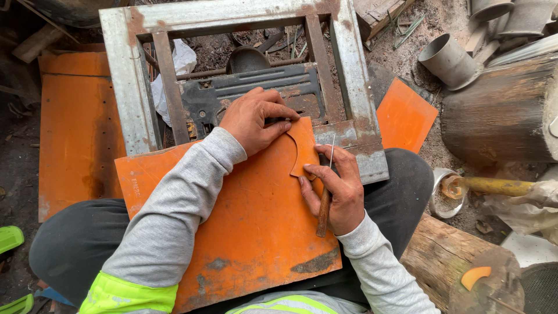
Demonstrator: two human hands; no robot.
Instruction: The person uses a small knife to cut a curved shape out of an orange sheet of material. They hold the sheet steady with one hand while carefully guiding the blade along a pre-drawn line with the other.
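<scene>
— His right hand [340,192] has its fingers [311,172] curled shut around a thin metal scriber with a wooden handle [323,212], its tip at the curved cut-out edge.

— And the left hand [256,119]?

— Pressed flat, fingers spread, pinning a small orange template piece [303,145] onto the big orange metal sheet [250,227] lying across his lap.

— How would that sheet handle, you reckon?

— Stiff and thin, I'd judge, fairly light but awkward; the paint is scuffed and the cut edges look sharp. Best taken by the long sides, palms clear of that curved notch.

— What's beyond it?

— A rusty steel frame [131,87] touching the sheet's far edge, another orange panel [75,128] left of it, a log [500,110] to the right.
</scene>
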